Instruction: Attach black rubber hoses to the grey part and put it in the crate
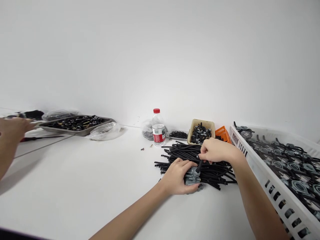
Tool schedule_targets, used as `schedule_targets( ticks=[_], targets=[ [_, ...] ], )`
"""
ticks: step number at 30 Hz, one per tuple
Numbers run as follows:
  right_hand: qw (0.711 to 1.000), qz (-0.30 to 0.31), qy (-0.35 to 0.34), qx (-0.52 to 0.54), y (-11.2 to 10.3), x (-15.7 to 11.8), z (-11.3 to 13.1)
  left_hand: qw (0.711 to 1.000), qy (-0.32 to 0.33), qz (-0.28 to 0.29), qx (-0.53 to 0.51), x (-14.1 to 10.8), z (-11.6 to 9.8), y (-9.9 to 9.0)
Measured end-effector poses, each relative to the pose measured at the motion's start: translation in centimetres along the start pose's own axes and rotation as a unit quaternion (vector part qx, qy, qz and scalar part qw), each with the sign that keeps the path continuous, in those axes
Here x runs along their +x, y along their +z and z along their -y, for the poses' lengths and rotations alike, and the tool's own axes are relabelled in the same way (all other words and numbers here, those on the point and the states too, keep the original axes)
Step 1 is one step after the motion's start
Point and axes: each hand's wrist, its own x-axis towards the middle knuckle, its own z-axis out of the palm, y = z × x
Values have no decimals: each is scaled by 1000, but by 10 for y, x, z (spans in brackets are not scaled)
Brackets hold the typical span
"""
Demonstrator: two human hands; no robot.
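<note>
My left hand (178,177) is closed around a grey metal fitting (192,176), holding it against the white tabletop at the near side of the hose pile. A short black rubber hose (199,165) rises from the top of that fitting. My right hand (212,150) pinches the hose's upper end from above. Beneath and behind both hands spreads a pile of thin black rubber hoses (182,151). Part of the fitting is covered by my left fingers.
At right stands a white plastic crate (260,168) with rows of grey fittings and hoses. A beige bin (214,126), an orange basket (223,133) and a water bottle (159,131) stand behind. Leftward are a metal tray (81,132), a plastic bag (106,131) and another person's hand (15,128).
</note>
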Motion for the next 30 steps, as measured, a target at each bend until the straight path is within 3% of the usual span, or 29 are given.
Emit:
schedule_targets(
  ticks=[6, 12, 19, 30],
  targets=[
    [998, 1, -63, 0, -1, -1, -1, 1000, 23, 0, -2, 0, 2, -1],
    [1000, 11, -19, 11, -5, -9, 5, 999, 37, -3, 12, 1, 2, -1],
    [999, 14, -29, 14, -4, -3, 2, 999, 32, -5, 12, 0, 2, 0],
    [1000, 12, 12, -19, -3, -9, 8, 999, 31, 1, 20, 0, 4, 0]
  ],
)
